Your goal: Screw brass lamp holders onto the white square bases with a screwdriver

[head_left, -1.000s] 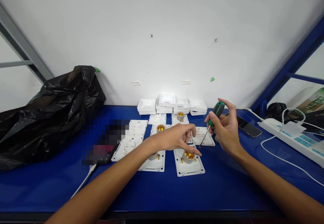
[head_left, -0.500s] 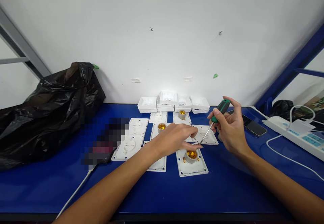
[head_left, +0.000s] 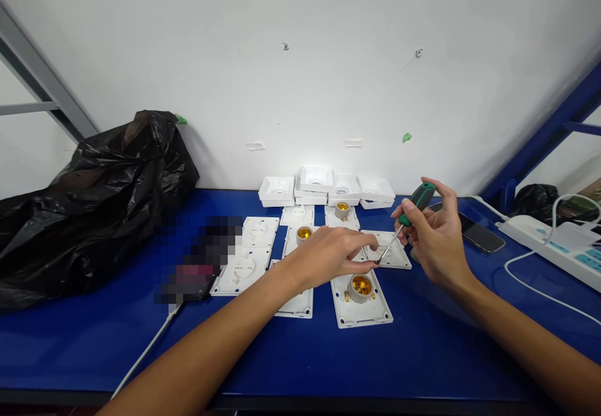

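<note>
Screwdriver (head_left: 409,214), green-black handle, slim shaft, in right hand (head_left: 434,240); left hand (head_left: 328,254) at tip

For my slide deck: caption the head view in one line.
Right hand holds a green-handled screwdriver, its tip at the left hand fingertips above a white lamp-holder plate on a blue bench.

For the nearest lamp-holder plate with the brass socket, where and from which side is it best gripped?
Likely by the lamp-holder plate's flat side edges, from above and the near side: it lies flat, its raised socket fills the middle, and the left hand hovers over its far edge.
</note>
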Available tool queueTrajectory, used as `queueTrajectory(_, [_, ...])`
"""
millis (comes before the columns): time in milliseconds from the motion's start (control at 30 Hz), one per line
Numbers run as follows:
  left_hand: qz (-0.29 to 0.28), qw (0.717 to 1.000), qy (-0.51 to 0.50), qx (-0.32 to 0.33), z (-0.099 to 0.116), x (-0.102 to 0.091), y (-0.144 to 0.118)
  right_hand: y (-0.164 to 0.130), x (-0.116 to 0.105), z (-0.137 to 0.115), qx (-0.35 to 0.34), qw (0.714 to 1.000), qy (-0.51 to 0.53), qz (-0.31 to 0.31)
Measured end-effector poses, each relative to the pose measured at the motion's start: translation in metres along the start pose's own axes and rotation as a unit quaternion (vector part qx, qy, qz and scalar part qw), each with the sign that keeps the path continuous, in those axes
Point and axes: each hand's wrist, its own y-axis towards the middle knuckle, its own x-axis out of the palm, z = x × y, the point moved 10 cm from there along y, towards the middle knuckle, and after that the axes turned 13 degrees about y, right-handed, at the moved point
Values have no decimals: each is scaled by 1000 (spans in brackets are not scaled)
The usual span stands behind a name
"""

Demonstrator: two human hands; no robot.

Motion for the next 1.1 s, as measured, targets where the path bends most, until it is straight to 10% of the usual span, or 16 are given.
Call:
queueTrajectory(267, [5, 990, -144, -10, -7, -1, 1, 2, -2, -1, 5, 1000, 11, 20])
queueTrajectory(1100, [-12, 999, -19, -36, -11, 6, 1, 0, -8, -14, -58, 998, -15, 33])
